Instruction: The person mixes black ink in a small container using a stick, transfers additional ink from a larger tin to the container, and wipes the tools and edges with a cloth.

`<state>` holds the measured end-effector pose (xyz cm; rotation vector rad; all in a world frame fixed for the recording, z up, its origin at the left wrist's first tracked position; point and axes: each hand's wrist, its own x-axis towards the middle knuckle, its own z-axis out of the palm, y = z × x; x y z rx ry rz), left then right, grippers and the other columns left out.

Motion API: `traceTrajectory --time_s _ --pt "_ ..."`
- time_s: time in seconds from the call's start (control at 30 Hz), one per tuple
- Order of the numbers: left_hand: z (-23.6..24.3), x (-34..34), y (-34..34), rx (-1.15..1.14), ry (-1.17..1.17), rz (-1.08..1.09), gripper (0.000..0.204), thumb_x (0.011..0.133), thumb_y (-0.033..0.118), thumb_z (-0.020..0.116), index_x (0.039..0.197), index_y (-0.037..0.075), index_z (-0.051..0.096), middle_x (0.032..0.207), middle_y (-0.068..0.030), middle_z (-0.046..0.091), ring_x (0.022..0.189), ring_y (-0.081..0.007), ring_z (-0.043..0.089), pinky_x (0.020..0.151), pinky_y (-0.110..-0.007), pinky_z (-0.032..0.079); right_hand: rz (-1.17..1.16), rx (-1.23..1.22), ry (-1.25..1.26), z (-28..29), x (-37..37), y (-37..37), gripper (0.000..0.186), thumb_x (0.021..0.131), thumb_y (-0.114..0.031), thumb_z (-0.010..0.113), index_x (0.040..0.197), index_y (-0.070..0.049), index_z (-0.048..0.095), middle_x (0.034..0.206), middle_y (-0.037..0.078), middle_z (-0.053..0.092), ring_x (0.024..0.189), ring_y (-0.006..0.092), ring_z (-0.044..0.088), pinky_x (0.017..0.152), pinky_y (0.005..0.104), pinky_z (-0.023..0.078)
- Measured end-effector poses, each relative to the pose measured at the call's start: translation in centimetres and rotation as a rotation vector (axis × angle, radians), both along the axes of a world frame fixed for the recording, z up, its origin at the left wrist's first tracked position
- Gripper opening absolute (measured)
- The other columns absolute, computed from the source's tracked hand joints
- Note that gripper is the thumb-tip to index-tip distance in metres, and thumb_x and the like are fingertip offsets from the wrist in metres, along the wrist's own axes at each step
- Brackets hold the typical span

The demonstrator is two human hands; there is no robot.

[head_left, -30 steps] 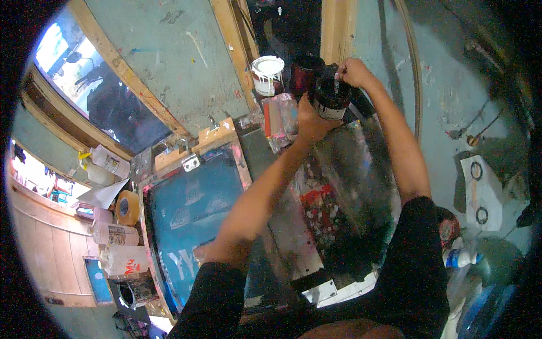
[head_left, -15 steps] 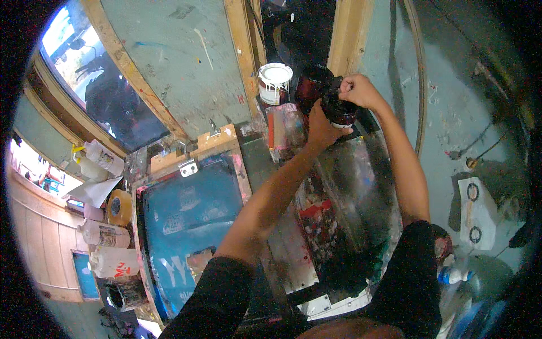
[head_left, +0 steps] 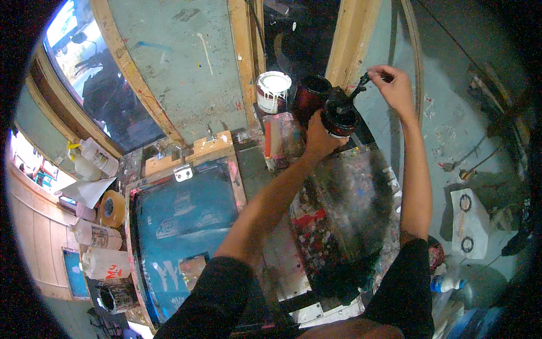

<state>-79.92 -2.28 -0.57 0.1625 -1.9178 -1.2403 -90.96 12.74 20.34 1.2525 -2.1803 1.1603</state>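
Right of the white-smeared can (head_left: 271,101), our left hand (head_left: 322,138) curls around the dark pot (head_left: 345,121); farther right of that can, our right hand (head_left: 392,91) pinches a black-coated tool (head_left: 361,86) (perhaps a spatula, though it's blurred).

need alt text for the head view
A person's left hand grips a dark can while the right hand holds a blackened tool at its mouth. To the left are a white-rimmed can and a blue framed panel.
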Motion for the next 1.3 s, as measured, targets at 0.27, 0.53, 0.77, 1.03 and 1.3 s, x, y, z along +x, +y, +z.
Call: traceTrajectory --time_s 0.27,0.53,0.77,1.03,1.3 --pt "-1.1 -1.6 1.1 0.067 0.060 -0.025 0.103 0.053 0.029 0.093 0.136 -0.003 0.040 0.124 -0.0258 0.055 0.119 -0.0426 0.054 0.103 -0.050 0.044 -0.036 -0.079 -0.042 1.7 -1.2 1.4 0.024 0.094 -0.022 0.072 0.105 -0.002 0.076 0.085 0.006 0.074 0.075 0.0127 0.066 0.071 0.0287 0.052" --pt "-0.3 -2.2 0.8 -0.043 0.103 0.027 0.103 0.051 0.029 0.094 0.134 -0.003 0.041 0.123 -0.0261 0.057 0.118 -0.0446 0.055 0.102 -0.050 0.045 -0.096 -0.147 -0.047 2.0 -3.5 2.2 0.024 0.094 -0.023 0.073 0.104 -0.001 0.077 0.079 0.003 0.071 0.068 0.0090 0.061 0.064 0.0251 0.049" --pt "0.8 -1.3 1.2 -0.064 0.048 0.016 0.116 0.049 0.026 0.096 0.144 -0.003 0.036 0.131 -0.0260 0.054 0.125 -0.0436 0.052 0.108 -0.049 0.042 -0.097 -0.096 -0.004 1.7 -3.3 3.6 0.026 0.092 -0.026 0.072 0.105 -0.004 0.077 0.090 0.007 0.077 0.079 0.0164 0.071 0.076 0.0316 0.055" --pt "3.2 3.1 0.4 -0.189 0.090 -0.043 0.112 0.054 0.030 0.099 0.143 0.001 0.038 0.136 -0.0197 0.057 0.127 -0.0349 0.057 0.111 -0.045 0.044 0.158 0.037 0.379 -2.9 9.3 5.1 0.018 0.085 -0.003 0.073 0.103 -0.001 0.075 0.096 0.014 0.075 0.089 0.0277 0.071 0.084 0.0356 0.055" --pt "6.7 8.0 0.4 -0.222 0.212 -0.134 0.110 0.056 0.030 0.099 0.144 -0.001 0.041 0.139 -0.0196 0.053 0.130 -0.0360 0.053 0.112 -0.043 0.041 0.185 0.127 0.580 -5.6 14.6 7.7 0.030 0.075 0.003 0.076 0.105 0.000 0.072 0.106 0.013 0.072 0.090 0.0306 0.069 0.081 0.0399 0.058"
